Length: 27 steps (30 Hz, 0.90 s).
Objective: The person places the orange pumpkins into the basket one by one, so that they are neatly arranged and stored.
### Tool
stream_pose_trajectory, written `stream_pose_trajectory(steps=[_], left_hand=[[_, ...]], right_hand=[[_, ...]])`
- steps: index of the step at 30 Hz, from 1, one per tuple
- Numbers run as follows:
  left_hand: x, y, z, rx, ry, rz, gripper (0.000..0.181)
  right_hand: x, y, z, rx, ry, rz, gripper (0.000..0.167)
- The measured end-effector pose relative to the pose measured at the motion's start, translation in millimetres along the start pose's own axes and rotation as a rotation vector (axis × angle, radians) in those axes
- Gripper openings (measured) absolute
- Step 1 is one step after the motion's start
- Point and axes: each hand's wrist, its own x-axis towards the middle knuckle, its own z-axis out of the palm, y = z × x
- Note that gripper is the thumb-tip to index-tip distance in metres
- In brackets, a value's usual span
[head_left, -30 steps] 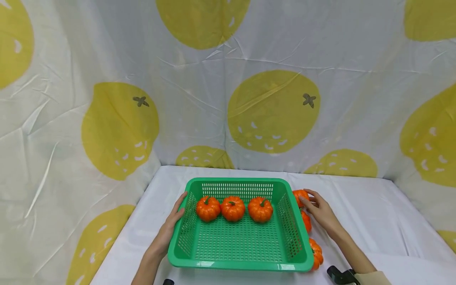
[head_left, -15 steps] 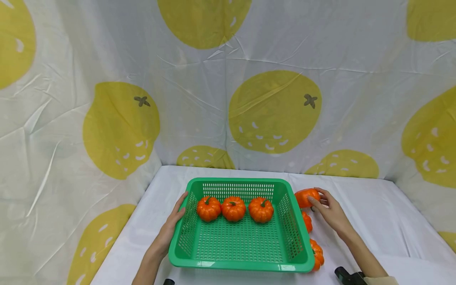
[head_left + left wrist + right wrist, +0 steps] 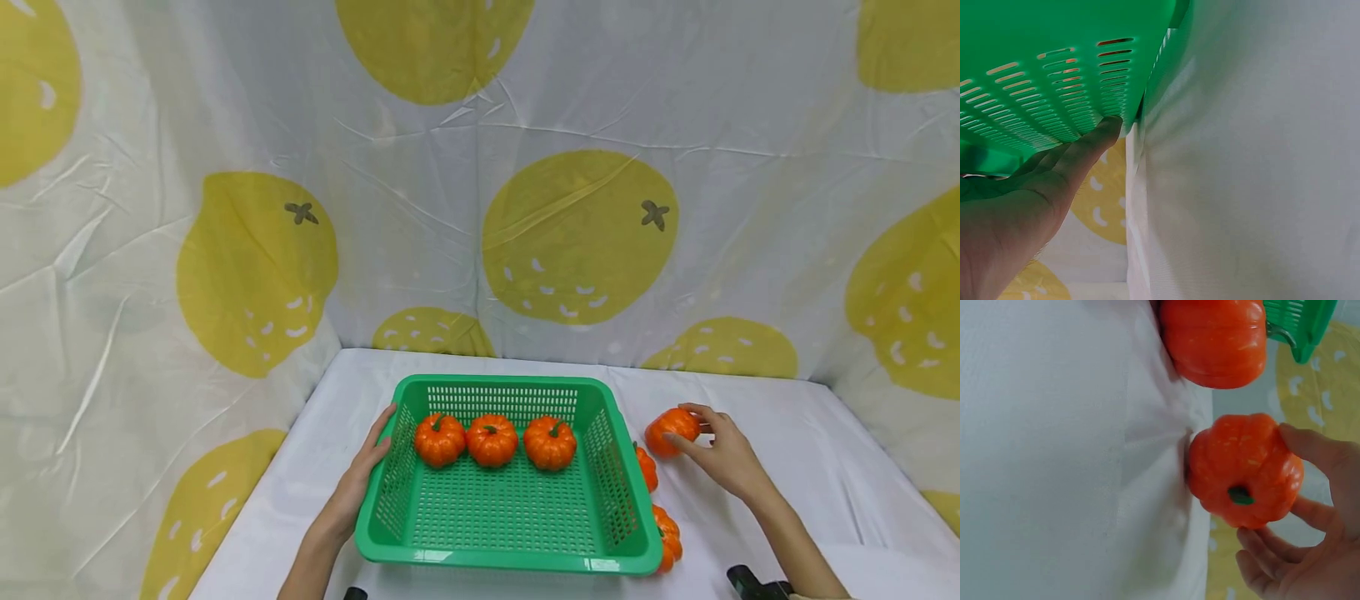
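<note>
In the head view, a green plastic basket [image 3: 510,558] stands on the white table with three small orange pumpkins inside, a left one [image 3: 439,439], a middle one [image 3: 491,440] and a right one [image 3: 550,442]. My left hand [image 3: 360,475] lies against the basket's left side, its straight fingers touching the slotted wall [image 3: 1054,87]. To the right of the basket, my right hand [image 3: 726,454] holds another pumpkin [image 3: 670,432] between thumb and fingers. The right wrist view shows this pumpkin [image 3: 1244,469] tipped sideways, its green stem [image 3: 1240,495] facing the camera.
Two more pumpkins, a farther one [image 3: 646,469] and a nearer one [image 3: 667,538], sit along the basket's right side, partly hidden by it. Lemon-print cloth [image 3: 405,225] hangs behind and beside the table.
My right hand has moved rightward with the pumpkin, away from the basket's far right corner, and the pumpkin has turned. The left hand and basket have stayed nearly still.
</note>
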Motion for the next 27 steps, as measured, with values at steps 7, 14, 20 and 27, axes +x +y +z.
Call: stream_pose_trajectory(steps=[7, 14, 20, 27], left_hand=[[0.0, -0.6, 0.0, -0.006, 0.0, 0.005, 0.054], [-0.6, -1.2, -0.5, -0.006, 0.006, -0.001, 0.054], [0.7, -1.3, -0.1, -0.012, 0.006, 0.006, 0.054], [-0.7, 0.3, -0.2, -0.017, -0.006, 0.01, 0.054]], right_hand=[[2.0, 6.1, 9.8, 0.052, 0.031, -0.003, 0.067], [0.3, 11.0, 23.4, 0.128, -0.005, -0.021, 0.077], [0.0, 10.1, 23.3, 0.128, -0.027, -0.069, 0.079], [1.0, 2.2, -1.7, -0.043, -0.123, -0.094, 0.075]])
